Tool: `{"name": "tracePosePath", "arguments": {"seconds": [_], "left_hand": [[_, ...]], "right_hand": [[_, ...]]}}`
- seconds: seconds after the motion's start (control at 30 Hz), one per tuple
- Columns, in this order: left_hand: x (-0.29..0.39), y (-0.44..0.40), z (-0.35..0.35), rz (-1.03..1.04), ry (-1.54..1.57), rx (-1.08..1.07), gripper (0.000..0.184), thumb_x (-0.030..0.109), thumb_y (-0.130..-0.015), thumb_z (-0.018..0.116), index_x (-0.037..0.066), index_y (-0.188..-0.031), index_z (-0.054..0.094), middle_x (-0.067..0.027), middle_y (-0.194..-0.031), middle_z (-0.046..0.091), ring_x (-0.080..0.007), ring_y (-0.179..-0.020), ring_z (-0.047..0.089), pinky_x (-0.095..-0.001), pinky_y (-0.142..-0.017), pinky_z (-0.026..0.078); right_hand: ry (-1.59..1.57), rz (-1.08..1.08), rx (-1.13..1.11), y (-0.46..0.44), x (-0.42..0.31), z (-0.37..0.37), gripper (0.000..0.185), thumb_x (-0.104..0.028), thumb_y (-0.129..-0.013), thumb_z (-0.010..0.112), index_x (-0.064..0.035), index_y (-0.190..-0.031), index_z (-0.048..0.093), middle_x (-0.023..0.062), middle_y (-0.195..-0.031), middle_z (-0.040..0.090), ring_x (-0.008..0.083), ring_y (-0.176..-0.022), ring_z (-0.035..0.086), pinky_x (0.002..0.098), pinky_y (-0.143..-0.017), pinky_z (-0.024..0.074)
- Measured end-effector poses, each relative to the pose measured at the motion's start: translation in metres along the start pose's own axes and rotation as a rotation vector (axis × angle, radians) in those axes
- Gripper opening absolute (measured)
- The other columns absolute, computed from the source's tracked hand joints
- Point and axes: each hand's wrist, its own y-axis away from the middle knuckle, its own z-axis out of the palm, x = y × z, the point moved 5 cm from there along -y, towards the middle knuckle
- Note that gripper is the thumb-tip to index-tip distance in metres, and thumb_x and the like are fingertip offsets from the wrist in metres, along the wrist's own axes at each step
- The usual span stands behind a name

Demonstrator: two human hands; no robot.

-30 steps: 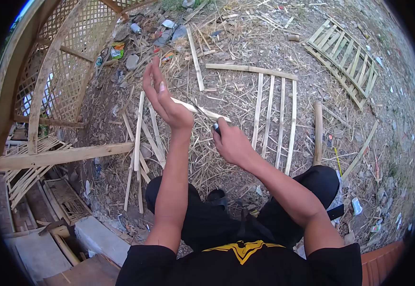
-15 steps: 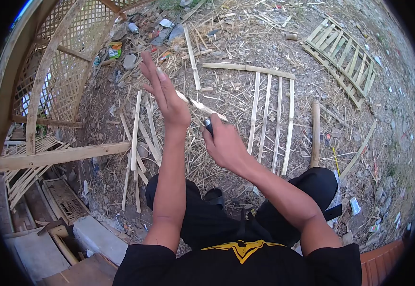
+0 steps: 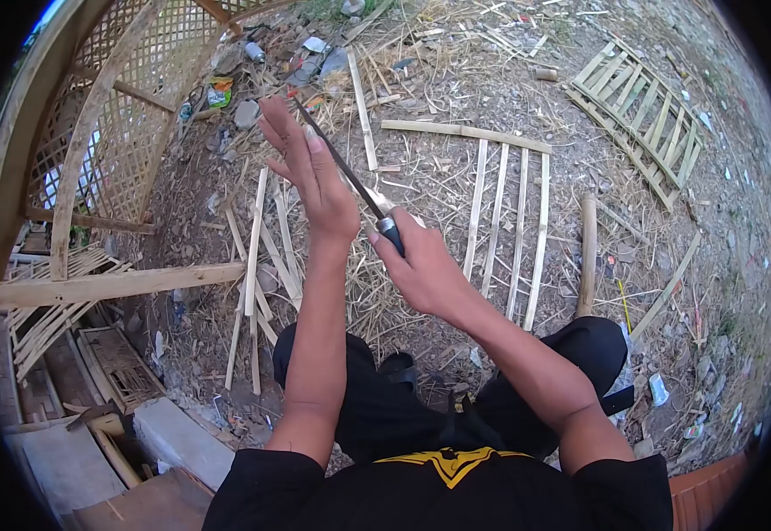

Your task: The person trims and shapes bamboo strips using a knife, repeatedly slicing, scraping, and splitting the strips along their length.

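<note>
My right hand point(image 3: 425, 274) is wrapped round the dark handle of a knife point(image 3: 341, 164). Its long, thin, dark blade points up and to the left, passing close beside my left hand point(image 3: 314, 186). That left hand is raised with its fingers stretched out, the thumb side toward the blade. Whether blade and palm touch, I cannot tell. Behind the knife, a pale piece of wood or bamboo point(image 3: 400, 203) shows partly between the hands; the rest of it is hidden.
Several slats point(image 3: 511, 226) lie below a crosspiece point(image 3: 465, 133) ahead of me. A slatted panel point(image 3: 642, 102) rests at far right, near a bamboo pole point(image 3: 587, 252). A wooden lattice frame point(image 3: 120, 283) stands at left. Concrete blocks point(image 3: 182, 438) sit at lower left.
The knife blade has swung up and left, clear of the pale piece, and now shows along its length beside my left hand. My right hand turned with it; the left barely moved.
</note>
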Motion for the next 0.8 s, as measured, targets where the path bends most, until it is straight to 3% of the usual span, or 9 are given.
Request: {"name": "tracePosePath", "arguments": {"seconds": [0.07, 0.17, 0.23, 0.3, 0.37, 0.47, 0.6, 0.77, 0.8], "left_hand": [[0.004, 0.001, 0.001, 0.001, -0.023, 0.016, 0.054, 0.028, -0.104, 0.018, 0.009, -0.153, 0.007, -0.0130, -0.160, 0.001, -0.0327, -0.147, -0.011, -0.0556, -0.109, -0.018], [0.006, 0.001, 0.000, -0.015, 0.008, -0.004, 0.055, 0.028, -0.104, 0.018, 0.009, -0.154, 0.005, -0.0120, -0.161, 0.000, -0.0328, -0.147, -0.011, -0.0557, -0.109, -0.017], [0.002, -0.006, -0.002, -0.028, 0.018, -0.007, 0.055, 0.028, -0.104, 0.018, 0.009, -0.154, 0.004, -0.0114, -0.161, 0.000, -0.0328, -0.147, -0.011, -0.0558, -0.109, -0.017], [-0.002, 0.001, -0.006, -0.069, 0.014, -0.018, 0.055, 0.029, -0.104, 0.018, 0.009, -0.154, 0.003, -0.0108, -0.161, 0.000, -0.0328, -0.147, -0.011, -0.0559, -0.109, -0.017], [0.000, 0.001, -0.002, -0.039, 0.018, -0.041, 0.055, 0.028, -0.104, 0.017, 0.009, -0.154, 0.002, -0.0101, -0.161, 0.001, -0.0324, -0.146, -0.012, -0.0562, -0.109, -0.017], [0.000, -0.001, -0.002, -0.034, 0.002, -0.030, 0.055, 0.029, -0.104, 0.016, 0.009, -0.153, 0.001, -0.0100, -0.161, 0.001, -0.0321, -0.147, -0.011, -0.0560, -0.109, -0.017], [0.005, 0.001, 0.000, -0.015, 0.011, -0.030, 0.055, 0.030, -0.104, 0.014, 0.009, -0.153, 0.001, -0.0100, -0.161, 0.001, -0.0317, -0.147, -0.010, -0.0556, -0.109, -0.018], [-0.005, -0.005, -0.007, -0.040, -0.013, -0.087, 0.055, 0.031, -0.104, 0.014, 0.009, -0.153, 0.002, -0.0103, -0.160, 0.004, -0.0303, -0.147, -0.009, -0.0556, -0.110, -0.019], [-0.006, -0.006, -0.005, -0.011, 0.058, -0.006, 0.054, 0.030, -0.104, 0.015, 0.004, -0.151, 0.012, -0.0136, -0.158, 0.015, -0.0309, -0.147, 0.002, -0.0537, -0.115, -0.007]], "right_hand": [[0.077, -0.258, 0.163, 0.007, -0.004, 0.001, 0.024, -0.019, -0.094, 0.051, 0.0025, -0.099, 0.041, 0.0246, -0.065, 0.061, 0.0469, -0.061, 0.060, 0.0531, -0.057, 0.0450], [0.393, 0.026, 0.134, -0.003, 0.084, 0.020, 0.022, -0.018, -0.094, 0.052, 0.0005, -0.101, 0.040, 0.0267, -0.068, 0.062, 0.0466, -0.062, 0.061, 0.0543, -0.057, 0.0459], [0.381, -0.026, 0.160, -0.012, 0.074, 0.015, 0.021, -0.019, -0.093, 0.053, -0.0001, -0.097, 0.043, 0.0247, -0.066, 0.060, 0.0438, -0.055, 0.059, 0.0497, -0.053, 0.0480], [-0.284, 0.307, -0.046, -0.015, 0.080, 0.021, 0.024, -0.022, -0.092, 0.054, 0.0007, -0.093, 0.047, 0.0200, -0.062, 0.057, 0.0404, -0.052, 0.056, 0.0463, -0.051, 0.0476], [-0.490, 0.382, -0.078, -0.010, 0.063, 0.023, 0.026, -0.024, -0.092, 0.055, 0.0012, -0.090, 0.049, 0.0156, -0.058, 0.052, 0.0356, -0.049, 0.054, 0.0428, -0.050, 0.0458], [0.023, -0.101, 0.122, -0.005, 0.009, 0.006, 0.020, -0.017, -0.094, 0.053, 0.0006, -0.087, 0.044, 0.0183, -0.059, 0.055, 0.0329, -0.046, 0.055, 0.0433, -0.046, 0.0438], [0.293, 0.118, 0.088, -0.006, 0.083, 0.020, 0.024, -0.021, -0.094, 0.048, 0.0036, -0.095, 0.047, 0.0302, -0.068, 0.059, 0.0473, -0.077, 0.063, 0.0588, -0.075, 0.0473], [0.299, 0.202, 0.113, -0.010, 0.113, 0.027, 0.030, -0.024, -0.095, 0.049, 0.0056, -0.094, 0.047, 0.0315, -0.070, 0.060, 0.0502, -0.073, 0.061, 0.0571, -0.070, 0.0474], [0.230, 0.187, 0.132, -0.009, 0.099, 0.027, 0.032, -0.026, -0.095, 0.049, 0.0060, -0.094, 0.047, 0.0318, -0.070, 0.060, 0.0504, -0.072, 0.060, 0.0566, -0.069, 0.0469]]}}
